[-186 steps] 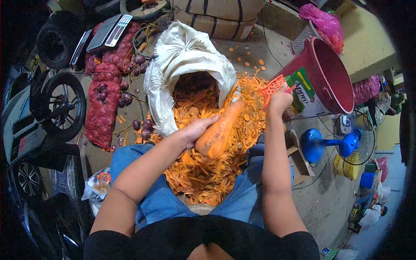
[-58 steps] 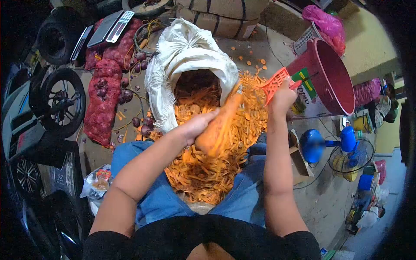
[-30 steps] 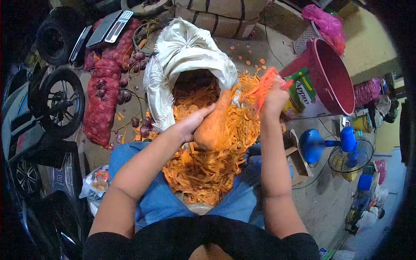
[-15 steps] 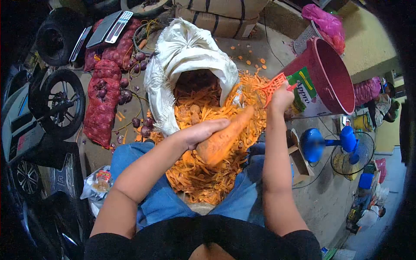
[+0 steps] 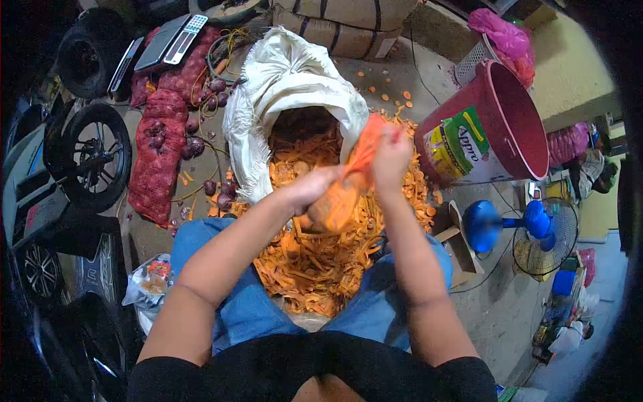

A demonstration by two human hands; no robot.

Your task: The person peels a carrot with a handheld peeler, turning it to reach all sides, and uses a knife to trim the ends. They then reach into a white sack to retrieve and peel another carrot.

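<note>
My left hand (image 5: 311, 190) is closed around the thick end of a large carrot (image 5: 336, 208), held out above my lap. In my right hand (image 5: 394, 159) is an orange plastic peeler (image 5: 366, 149), smeared by motion, which overlaps the upper part of the carrot. Its blade is hidden in the blur. Beneath both hands a heap of carrot peelings (image 5: 315, 271) spreads between my knees. Behind the heap, a white woven sack (image 5: 295, 84) lies with its mouth towards me, carrot peelings inside it.
A red bucket (image 5: 492, 114) leans at the right, with a blue fan (image 5: 516, 224) nearer me. To the left lie net bags of red onions (image 5: 157, 171), a scale (image 5: 171, 43) and a motorcycle wheel (image 5: 99, 151). Carrot slices (image 5: 407, 95) dot the floor.
My right hand has swung left and inward from beside the bucket, bringing the peeler over the carrot. The carrot's far end is now covered. My left hand has shifted slightly.
</note>
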